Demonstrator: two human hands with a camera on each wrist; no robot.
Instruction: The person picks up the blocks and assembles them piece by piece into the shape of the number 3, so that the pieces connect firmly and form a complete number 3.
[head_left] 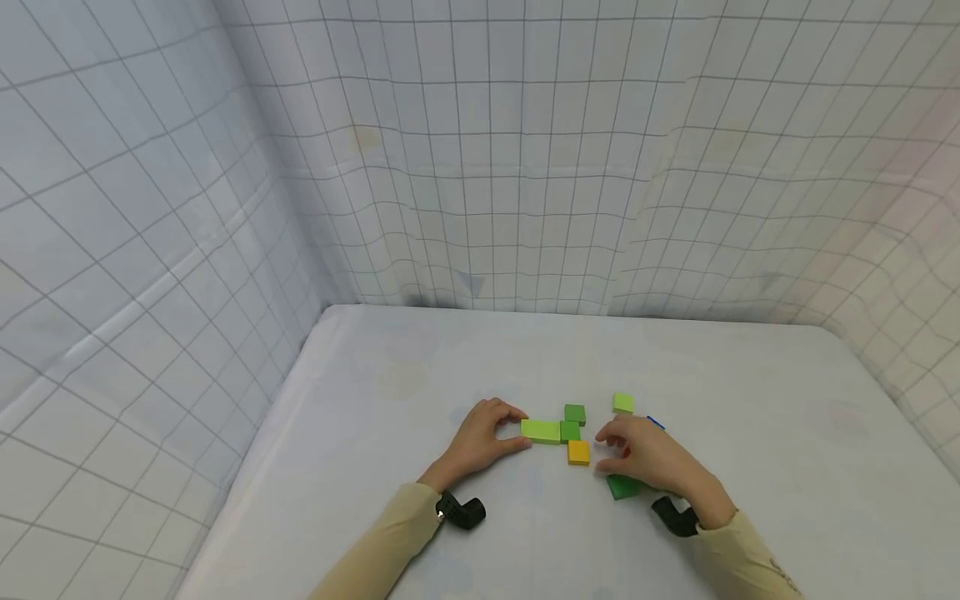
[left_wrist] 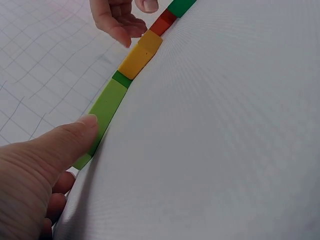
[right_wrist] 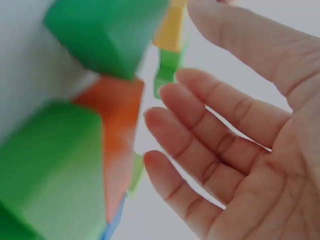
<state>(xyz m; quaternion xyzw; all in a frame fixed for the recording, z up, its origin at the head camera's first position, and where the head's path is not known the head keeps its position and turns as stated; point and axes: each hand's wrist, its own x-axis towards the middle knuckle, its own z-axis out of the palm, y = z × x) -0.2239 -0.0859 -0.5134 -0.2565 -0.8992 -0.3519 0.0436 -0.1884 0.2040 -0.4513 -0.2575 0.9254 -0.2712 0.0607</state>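
My left hand point(head_left: 480, 437) pinches the left end of a long light green block point(head_left: 541, 431), its thumb on the near side in the left wrist view. A small green block point(head_left: 570, 431) sits at that block's right end. Behind it is another green block point(head_left: 575, 414), and in front lies a yellow block point(head_left: 578, 452). Just right of these, my right hand point(head_left: 647, 450) hovers with loosely bent fingers. Nothing is between its thumb and fingers in the right wrist view. A dark green block point(head_left: 622, 487) shows partly beneath it.
A small light green block point(head_left: 623, 403) lies behind my right hand, and a blue piece point(head_left: 656, 422) peeks out past it. An orange-red block point(right_wrist: 117, 130) and a green block point(right_wrist: 60, 165) stand close by. Grid-patterned cloth point(head_left: 480, 167) rises behind the white table point(head_left: 405, 358).
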